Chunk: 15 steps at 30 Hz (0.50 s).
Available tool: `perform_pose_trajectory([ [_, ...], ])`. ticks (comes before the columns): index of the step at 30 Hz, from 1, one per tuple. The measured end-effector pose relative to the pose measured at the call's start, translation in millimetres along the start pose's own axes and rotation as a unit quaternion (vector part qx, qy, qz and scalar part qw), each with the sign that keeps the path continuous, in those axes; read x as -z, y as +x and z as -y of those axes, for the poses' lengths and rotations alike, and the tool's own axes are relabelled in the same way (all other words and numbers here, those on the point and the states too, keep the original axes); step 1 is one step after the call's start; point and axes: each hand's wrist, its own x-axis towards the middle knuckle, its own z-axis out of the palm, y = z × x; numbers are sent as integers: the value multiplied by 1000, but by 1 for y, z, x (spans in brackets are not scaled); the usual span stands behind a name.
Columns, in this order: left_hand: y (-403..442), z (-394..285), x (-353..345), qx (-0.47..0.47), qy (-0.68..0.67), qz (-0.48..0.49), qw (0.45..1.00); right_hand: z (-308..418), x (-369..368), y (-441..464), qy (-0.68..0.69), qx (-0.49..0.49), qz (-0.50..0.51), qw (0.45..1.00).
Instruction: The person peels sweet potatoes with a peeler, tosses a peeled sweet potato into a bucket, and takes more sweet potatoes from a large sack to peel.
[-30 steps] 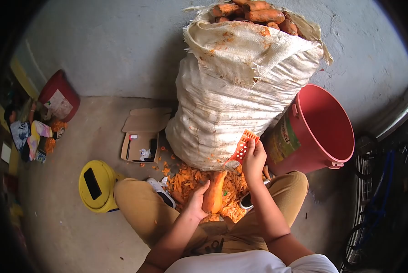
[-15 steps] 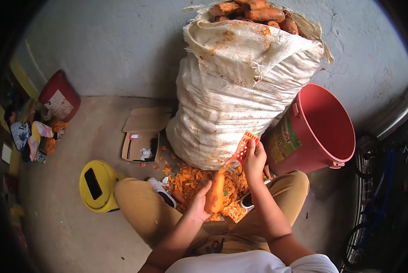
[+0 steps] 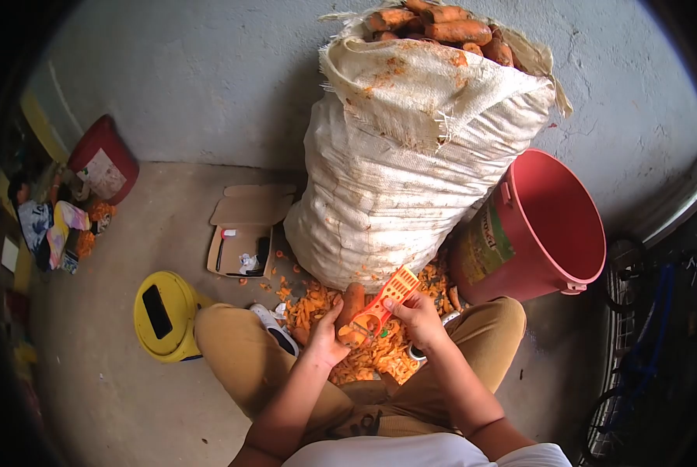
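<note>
Between my knees, my left hand [image 3: 329, 338] is wrapped round a carrot [image 3: 353, 303], its far end pointing up toward the sack. Part of the carrot is bright orange near my palm, while the far part is darker brown-orange. My right hand [image 3: 420, 317] grips an orange peeler [image 3: 396, 288] with a slotted, perforated handle. The peeler's head lies against the near end of the carrot. Beneath both hands, a heap of orange peelings [image 3: 380, 364] covers the floor between my shoes.
A tall white woven sack [image 3: 395, 179] full of carrots [image 3: 459, 31] stands ahead against the wall. To its right is a red bucket [image 3: 547, 226]. At left are an open cardboard box [image 3: 239, 233], a yellow lidded bucket [image 3: 166, 317] with a phone [image 3: 158, 314] on top, and another red bucket [image 3: 103, 159].
My right hand has drawn the peeler down toward me along the carrot. My left hand has shifted slightly left and up, and a darker side of the carrot now shows.
</note>
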Motion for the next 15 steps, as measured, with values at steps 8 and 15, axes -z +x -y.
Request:
perform_pose_trajectory([
  [8, 4, 14, -11, -15, -96, 22, 995, 1, -22, -9, -188, 137, -3, 973],
  [15, -6, 16, 4, 25, -5, 78, 997, 24, 22, 39, -118, 228, -210, 943],
])
